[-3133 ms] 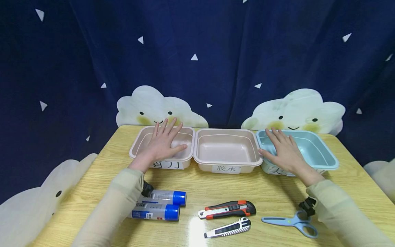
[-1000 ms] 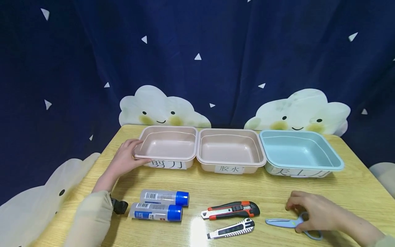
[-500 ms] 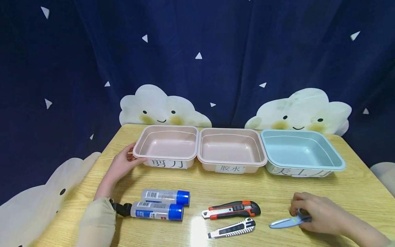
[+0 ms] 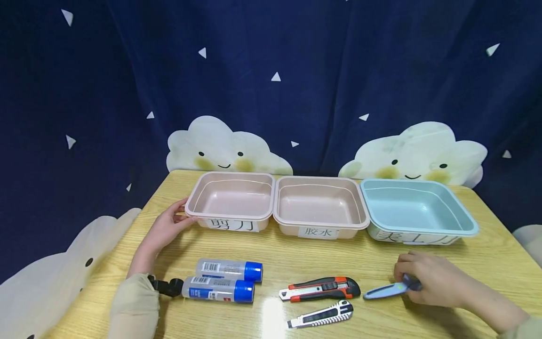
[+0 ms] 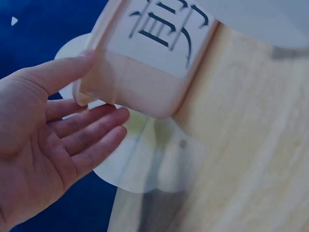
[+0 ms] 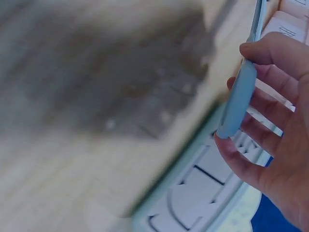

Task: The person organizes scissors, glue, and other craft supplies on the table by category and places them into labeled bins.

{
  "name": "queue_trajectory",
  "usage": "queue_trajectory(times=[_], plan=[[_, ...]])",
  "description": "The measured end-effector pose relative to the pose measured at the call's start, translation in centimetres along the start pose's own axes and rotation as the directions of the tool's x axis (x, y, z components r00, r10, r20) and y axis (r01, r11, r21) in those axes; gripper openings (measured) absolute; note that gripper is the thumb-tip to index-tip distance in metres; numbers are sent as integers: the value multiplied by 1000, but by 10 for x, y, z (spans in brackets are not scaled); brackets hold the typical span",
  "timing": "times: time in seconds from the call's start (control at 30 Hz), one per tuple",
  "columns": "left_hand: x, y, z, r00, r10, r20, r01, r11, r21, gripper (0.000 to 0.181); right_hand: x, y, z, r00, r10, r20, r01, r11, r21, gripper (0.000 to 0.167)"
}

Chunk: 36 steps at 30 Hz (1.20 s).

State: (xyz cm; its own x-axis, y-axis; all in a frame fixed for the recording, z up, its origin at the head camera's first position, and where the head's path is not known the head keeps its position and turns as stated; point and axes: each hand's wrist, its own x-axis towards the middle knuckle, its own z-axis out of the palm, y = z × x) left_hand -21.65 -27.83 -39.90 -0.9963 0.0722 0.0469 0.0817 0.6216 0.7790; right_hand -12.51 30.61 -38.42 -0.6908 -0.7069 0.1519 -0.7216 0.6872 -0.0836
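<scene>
My left hand [image 4: 165, 228] grips the front left corner of the left pink bin [image 4: 264, 224], which bears a printed label [image 4: 234, 225]. In the left wrist view its thumb lies on the bin's rim, with the fingers [image 5: 99, 145] loosely bent at the side. My right hand [image 4: 436, 280] holds a pair of light blue scissors [image 4: 384, 292], blades pointing left, over the right part of the table. The right wrist view shows the scissors [image 6: 240, 99] edge-on, pinched between thumb and fingers; the hand hides part of the handle in the head view.
A second pink bin [image 4: 288, 230] and a blue bin [image 4: 423, 232] continue the row, both labelled. Two blue-capped glue bottles [image 4: 218, 289] lie at the front left. Between them and the right hand lie a red-black utility knife [image 4: 320, 289] and a white-black one [image 4: 322, 316].
Both hands have come down from above the bins. The left moved to the left bin's corner and took hold; the right picked up the scissors, which have turned and shifted slightly left.
</scene>
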Motion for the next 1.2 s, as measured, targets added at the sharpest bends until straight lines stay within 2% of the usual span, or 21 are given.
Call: queue_trajectory(times=[0.27, 0.7, 0.97, 1.1, 1.2], plan=[[-3, 4, -5, 999, -8, 41, 8, 1000, -5, 69, 33, -8, -15, 997, -15, -71, 7, 993, -119, 34], [-6, 6, -5, 997, -55, 49, 59, 995, -80, 69, 95, -24, -30, 991, -87, -97, 73, 988, -135, 24], [-2, 2, -4, 998, -51, 34, 56, 989, -136, 72, 141, -26, -23, 989, -82, -121, 71, 993, -94, 17], [1, 2, -4, 998, -44, 40, 50, 985, -166, 76, 163, -28, -19, 979, -130, -157, 117, 989, -94, 15], [2, 1, -3, 998, -37, 43, 44, 983, -180, 78, 177, -32, -17, 976, -133, -171, 117, 988, -98, 14]])
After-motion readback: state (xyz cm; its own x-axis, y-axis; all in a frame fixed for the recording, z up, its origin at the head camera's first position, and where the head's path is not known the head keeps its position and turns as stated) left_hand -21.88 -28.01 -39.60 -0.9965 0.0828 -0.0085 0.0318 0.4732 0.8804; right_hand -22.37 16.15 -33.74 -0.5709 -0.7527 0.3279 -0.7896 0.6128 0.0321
